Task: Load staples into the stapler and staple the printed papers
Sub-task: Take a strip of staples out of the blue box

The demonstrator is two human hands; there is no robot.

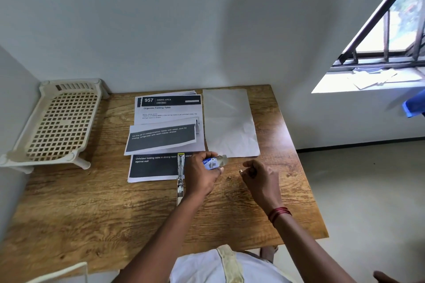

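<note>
Left hand grips small blue-and-white cardboard staple box, flap open. Right hand, just beside it, pinches tiny shiny metal piece, too small to identify. Silver metal stapler, opened flat, lies on brown wooden surface, tip over stack of printed papers.

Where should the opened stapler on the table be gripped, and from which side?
Pinch the stapler across its narrow long sides at the near end, from above and the left. It lies opened flat, its far end on the printed papers, and the left hand holding the staple box crowds its right side.
</note>
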